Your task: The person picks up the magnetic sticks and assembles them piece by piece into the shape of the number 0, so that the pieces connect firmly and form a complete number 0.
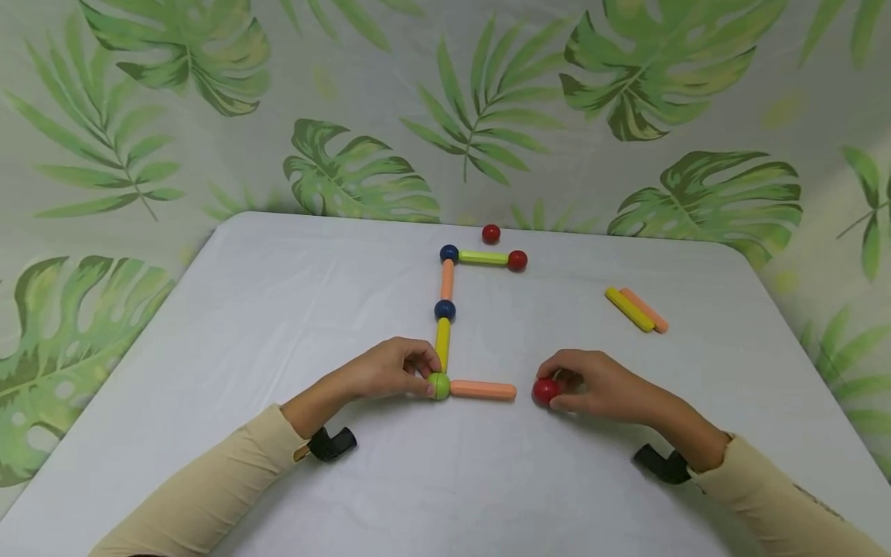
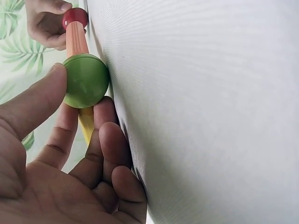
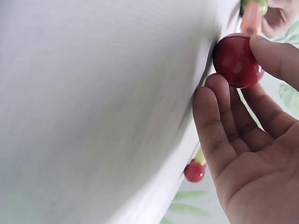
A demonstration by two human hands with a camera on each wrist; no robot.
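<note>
My left hand (image 1: pixel 393 370) pinches a green ball (image 1: pixel 439 385) between thumb and fingers at the near corner of a chain of balls and sticks. From that ball an orange stick (image 1: pixel 483 390) points right, its far end bare. A yellow stick (image 1: pixel 442 344) runs from the green ball up to a blue ball (image 1: pixel 445 310). Just right of the orange stick's end, a small gap apart, my right hand (image 1: pixel 602 387) pinches a red ball (image 1: pixel 546 391) low over the white table. In the right wrist view the thumb presses this red ball (image 3: pixel 237 60) from one side.
Farther back, another orange stick (image 1: pixel 447 280) leads to a second blue ball (image 1: pixel 448 254), then a lime stick (image 1: pixel 483 257) ending in a red ball (image 1: pixel 517 261). A loose red ball (image 1: pixel 490 234) lies near the table's back edge. Loose yellow (image 1: pixel 629 309) and orange (image 1: pixel 644 310) sticks lie together at right.
</note>
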